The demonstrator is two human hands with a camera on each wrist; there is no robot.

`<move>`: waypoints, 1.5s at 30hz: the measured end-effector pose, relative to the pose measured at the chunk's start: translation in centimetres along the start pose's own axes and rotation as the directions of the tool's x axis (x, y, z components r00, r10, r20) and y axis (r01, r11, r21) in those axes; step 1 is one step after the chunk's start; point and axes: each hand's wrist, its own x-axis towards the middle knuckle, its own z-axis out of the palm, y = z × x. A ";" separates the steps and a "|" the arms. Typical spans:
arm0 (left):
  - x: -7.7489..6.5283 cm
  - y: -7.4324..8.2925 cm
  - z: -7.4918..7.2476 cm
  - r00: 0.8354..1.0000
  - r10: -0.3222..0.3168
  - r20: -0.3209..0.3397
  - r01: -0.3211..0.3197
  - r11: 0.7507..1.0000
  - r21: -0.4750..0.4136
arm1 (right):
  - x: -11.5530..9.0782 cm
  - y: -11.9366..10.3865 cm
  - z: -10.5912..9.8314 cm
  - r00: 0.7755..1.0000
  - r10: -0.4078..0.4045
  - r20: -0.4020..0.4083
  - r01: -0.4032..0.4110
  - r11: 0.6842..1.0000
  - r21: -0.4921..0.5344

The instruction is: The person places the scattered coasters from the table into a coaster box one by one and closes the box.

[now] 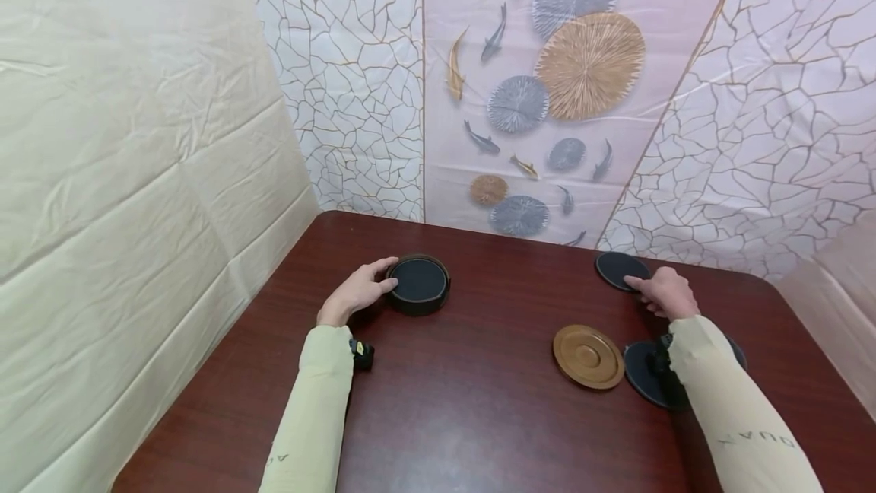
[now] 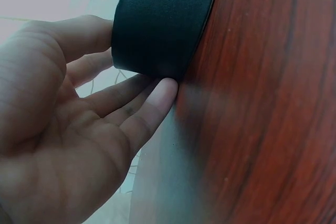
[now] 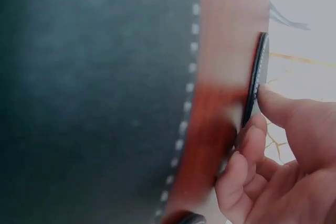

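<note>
A black round coaster holder stands on the table at the left, with a dark coaster visible inside its top. My left hand holds the holder's left side, thumb near the rim. In the left wrist view, the fingers reach along the dark wall down to its base. At the back right, my right hand pinches the edge of a black round coaster, thumb on top. That coaster appears nearly edge-on in the right wrist view, with light stitching along its rim.
A brown round wooden coaster lies right of centre on the dark red table. Beside it, a larger black disc is partly hidden under the right forearm; white stitching edges a dark disc in the right wrist view. Patterned cloth hangs behind.
</note>
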 end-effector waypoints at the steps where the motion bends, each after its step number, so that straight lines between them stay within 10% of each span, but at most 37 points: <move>1: 0.0 0.0 0.0 1.000 0.001 0.001 -0.001 1.000 0.000 | 0.1 0.0 0.0 1.000 0.004 0.003 -0.004 1.000 -0.004; 27: 0.1 -0.3 -0.1 1.000 0.029 0.005 -0.029 1.000 -0.001 | 1.2 -0.5 -1.2 0.983 -0.051 0.179 0.022 0.987 0.161; 45: 0.2 -0.2 0.1 0.999 0.036 0.011 -0.036 0.999 -0.005 | -2.0 -4.2 -1.0 0.955 -0.279 -0.097 0.296 0.898 0.327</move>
